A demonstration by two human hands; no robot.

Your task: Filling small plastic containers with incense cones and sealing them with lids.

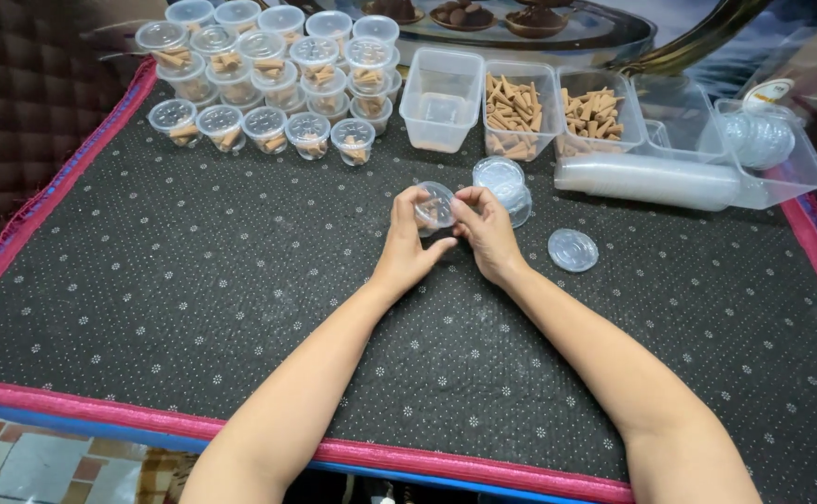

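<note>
Both hands meet at mid-mat: the left hand (406, 245) and right hand (485, 233) each curl their fingers closed around one small clear cup (433, 207). One loose lid (572, 250) lies just right. Three rectangular tubs stand far: one empty tub (441, 100) and two cone-filled tubs (518, 112).

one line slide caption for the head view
Both hands hold a small clear cup over a dotted mat.
</note>
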